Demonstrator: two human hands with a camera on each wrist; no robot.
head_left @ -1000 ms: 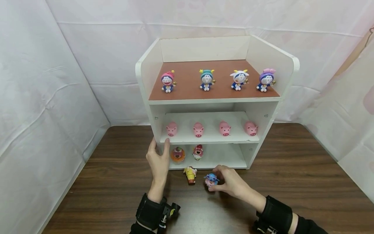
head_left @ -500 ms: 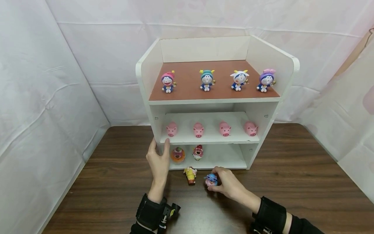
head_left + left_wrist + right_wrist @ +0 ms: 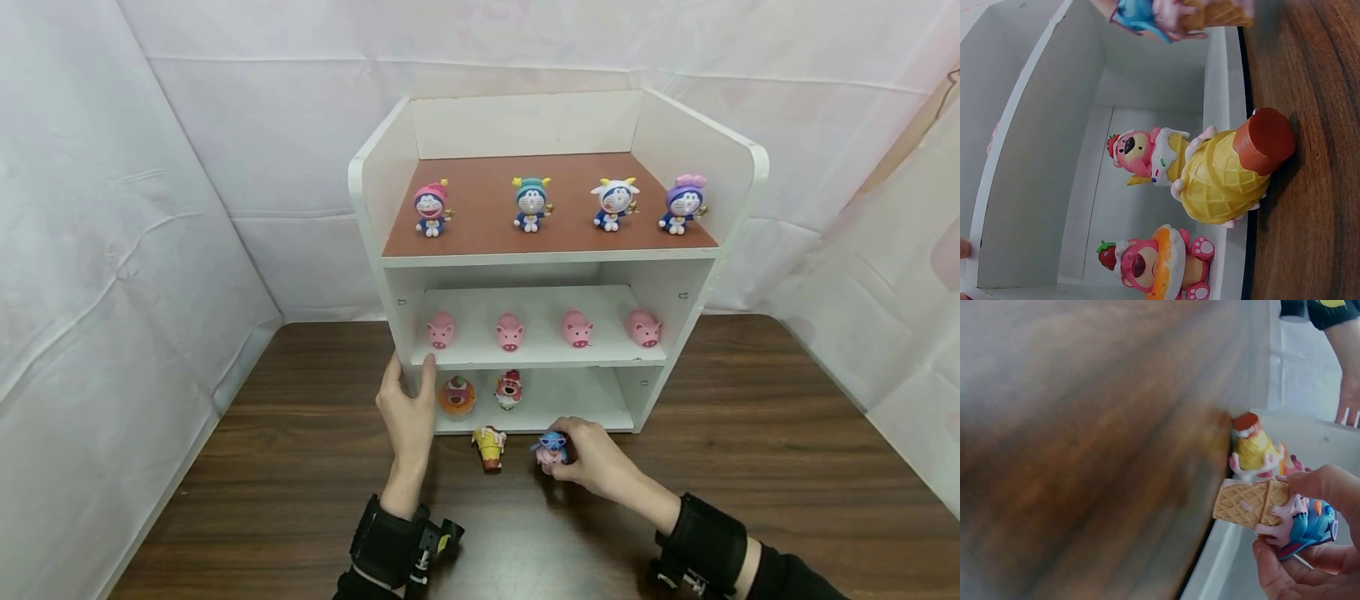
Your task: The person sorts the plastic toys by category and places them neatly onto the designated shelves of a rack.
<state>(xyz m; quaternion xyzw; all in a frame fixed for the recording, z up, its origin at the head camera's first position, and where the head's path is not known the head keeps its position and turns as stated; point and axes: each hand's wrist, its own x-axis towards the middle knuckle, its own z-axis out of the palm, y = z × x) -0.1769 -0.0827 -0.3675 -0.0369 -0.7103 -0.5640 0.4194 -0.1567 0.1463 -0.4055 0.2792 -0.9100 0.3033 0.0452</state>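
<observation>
My right hand point(image 3: 600, 458) pinches an ice-cream-cone figurine point(image 3: 1250, 503) between thumb and fingertips, in front of the shelf's bottom edge. It has a waffle cone base, pink drips and a blue cap with goggles. My left hand point(image 3: 407, 421) grips the left side panel of the white display shelf point(image 3: 525, 260), thumb at the front and fingers outside. Between the hands, a yellow cone figurine point(image 3: 1219, 178) with a brown base stands at the bottom tier's front edge. Behind it, on that tier, are a pink bear figurine in an orange doughnut point(image 3: 457, 396) and a strawberry-hatted bear figurine point(image 3: 507, 390).
Several pink pig figurines point(image 3: 509, 332) line the middle tier. On the brown top tier stand several blue cat figurines point(image 3: 531, 206) in coloured hats. The shelf stands on a dark wooden table point(image 3: 262, 467), with white cloth point(image 3: 255, 150) behind and at both sides.
My right hand has taken the blue-capped cone figurine up from the table and moved it slightly back and to the right, towards the shelf. The left hand stays in place.
</observation>
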